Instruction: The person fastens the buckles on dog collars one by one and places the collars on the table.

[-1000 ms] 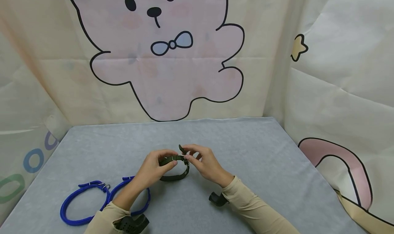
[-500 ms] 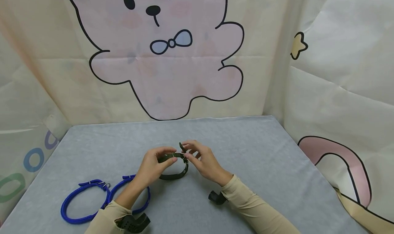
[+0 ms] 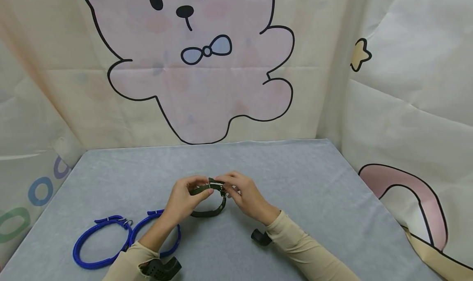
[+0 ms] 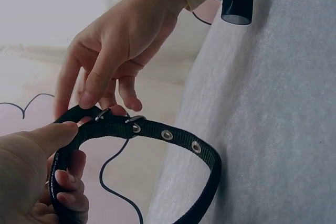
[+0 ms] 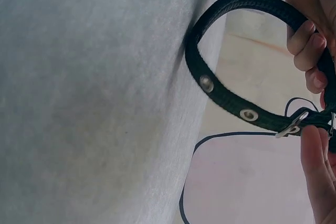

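A dark green collar (image 3: pixel 208 213), bent into a loop, stands on the table between the hands. My left hand (image 3: pixel 186 196) grips its left side, thumb in front and fingers behind. The right hand (image 3: pixel 245 192) pinches the strap beside the metal buckle (image 4: pixel 102 114), with the free end folded over toward the left thumb. Next to the buckle sits a metal ring (image 5: pixel 292 124). Metal eyelets (image 5: pixel 249 115) run along the strap of the loop. In the left wrist view the right fingers partly cover the strap end.
Two blue collars (image 3: pixel 76 248) lie looped on the table at the left, one partly hidden behind the left forearm. A grey cloth (image 3: pixel 295 170) covers the table. Printed curtains (image 3: pixel 310 108) stand behind and at both sides.
The strap's free end stuck upward before and now lies folded down to the left. My right fingers have come over it. The left hand keeps its grip almost in place.
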